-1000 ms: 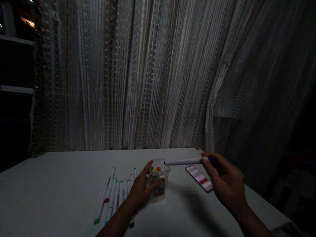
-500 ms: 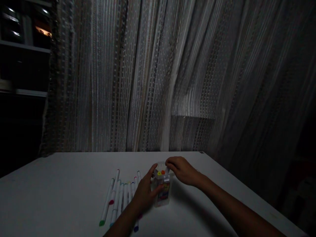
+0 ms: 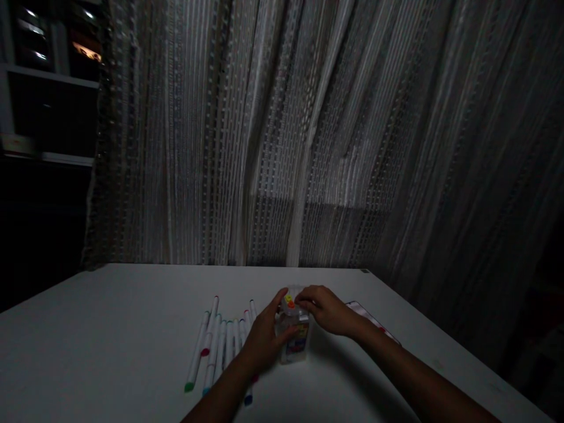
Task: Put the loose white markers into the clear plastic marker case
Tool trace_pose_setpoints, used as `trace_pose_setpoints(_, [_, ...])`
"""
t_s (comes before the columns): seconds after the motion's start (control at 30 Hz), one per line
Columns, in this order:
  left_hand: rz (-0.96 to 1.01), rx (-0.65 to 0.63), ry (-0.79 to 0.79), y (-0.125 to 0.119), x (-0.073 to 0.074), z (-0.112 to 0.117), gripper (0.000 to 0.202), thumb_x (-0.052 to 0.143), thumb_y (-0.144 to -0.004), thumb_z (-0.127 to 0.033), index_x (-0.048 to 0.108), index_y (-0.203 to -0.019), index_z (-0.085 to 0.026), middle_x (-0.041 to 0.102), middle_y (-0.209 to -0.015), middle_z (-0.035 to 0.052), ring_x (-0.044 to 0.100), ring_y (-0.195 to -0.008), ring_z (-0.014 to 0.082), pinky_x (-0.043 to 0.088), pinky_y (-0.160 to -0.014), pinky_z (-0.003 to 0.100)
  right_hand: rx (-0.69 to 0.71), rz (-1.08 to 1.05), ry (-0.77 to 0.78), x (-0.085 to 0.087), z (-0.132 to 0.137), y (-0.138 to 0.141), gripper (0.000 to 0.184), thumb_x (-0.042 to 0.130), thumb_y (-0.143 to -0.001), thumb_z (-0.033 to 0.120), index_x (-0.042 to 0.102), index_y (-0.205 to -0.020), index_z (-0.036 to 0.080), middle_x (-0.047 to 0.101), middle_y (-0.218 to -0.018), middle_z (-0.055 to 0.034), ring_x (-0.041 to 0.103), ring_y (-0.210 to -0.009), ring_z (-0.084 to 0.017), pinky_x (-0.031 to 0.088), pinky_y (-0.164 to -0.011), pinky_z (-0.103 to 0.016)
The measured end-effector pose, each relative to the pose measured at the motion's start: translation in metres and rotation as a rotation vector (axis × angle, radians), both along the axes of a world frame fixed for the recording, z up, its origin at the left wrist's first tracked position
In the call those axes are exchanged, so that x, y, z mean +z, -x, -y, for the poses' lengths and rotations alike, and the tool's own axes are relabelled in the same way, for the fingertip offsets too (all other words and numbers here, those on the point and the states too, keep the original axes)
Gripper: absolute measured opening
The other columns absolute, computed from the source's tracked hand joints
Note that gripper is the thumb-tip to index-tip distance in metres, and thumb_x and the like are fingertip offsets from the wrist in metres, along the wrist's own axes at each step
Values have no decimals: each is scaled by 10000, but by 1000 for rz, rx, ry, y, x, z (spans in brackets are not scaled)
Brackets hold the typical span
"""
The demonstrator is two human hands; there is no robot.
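A small clear plastic marker case (image 3: 294, 341) stands upright on the white table (image 3: 110, 329), with yellow and orange marker caps (image 3: 289, 301) showing at its top. My left hand (image 3: 264, 341) is wrapped round the case's left side. Over the top of the case sits my right hand (image 3: 324, 308), fingers curled down onto it; whether a marker is under them is hidden. Several white markers (image 3: 220, 346) with coloured caps lie side by side just left of my left hand.
A phone (image 3: 372, 320) with a lit screen lies on the table behind my right forearm. A pale striped curtain (image 3: 282, 135) hangs along the table's far edge. Dark shelves (image 3: 39, 88) stand at the far left. The scene is dim.
A second ago my right hand held a white marker level above the case. It has since come down onto the case's top, and the marker no longer shows. The left hand stayed on the case.
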State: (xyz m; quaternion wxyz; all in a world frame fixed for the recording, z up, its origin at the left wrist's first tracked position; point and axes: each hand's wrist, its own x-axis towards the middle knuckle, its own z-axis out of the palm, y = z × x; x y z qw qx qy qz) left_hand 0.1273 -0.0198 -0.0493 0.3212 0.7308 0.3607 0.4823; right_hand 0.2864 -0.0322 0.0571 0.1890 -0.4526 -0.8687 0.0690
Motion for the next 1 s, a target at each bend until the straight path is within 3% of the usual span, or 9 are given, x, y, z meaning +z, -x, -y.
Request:
trace_pose_setpoints(0.3, [-24, 21, -40, 3, -3, -4, 689, 607, -721, -378, 319, -1319, -194, 472, -1302, 98, 488, -1089, 240, 386, -900, 368, 36, -55, -64, 3, 9, 1, 238, 496, -829, 256, 633, -992, 150, 655, -931, -75, 567, -875, -179, 403, -778, -278])
trace_pose_setpoints(0.47, [-25, 40, -31, 3, 1, -3, 672, 619, -701, -388, 357, -1288, -192, 498, -1268, 92, 499, -1078, 245, 381, -904, 370, -47, 64, -126, 4, 15, 10, 257, 504, -833, 347, 658, -893, 149, 655, -826, -71, 565, -783, -174, 380, -707, -268])
trace_pose_setpoints(0.7, [-23, 54, -27, 1, 4, 0, 607, 617, -715, -388, 386, -1237, -180, 542, -1185, 79, 527, -965, 206, 399, -845, 328, -26, 73, -114, 5, 12, 12, 231, 448, -854, 244, 660, -815, 161, 660, -791, -52, 560, -773, -157, 366, -698, -246])
trace_pose_setpoints(1.0, [-24, 33, -44, 1, 6, 3, 496, 588, -739, -382, 450, -1174, -187, 581, -1046, 53, 534, -882, 184, 415, -792, 304, -44, 31, -118, 1, 14, 8, 211, 440, -850, 220, 633, -899, 150, 639, -833, -62, 551, -809, -170, 399, -728, -273])
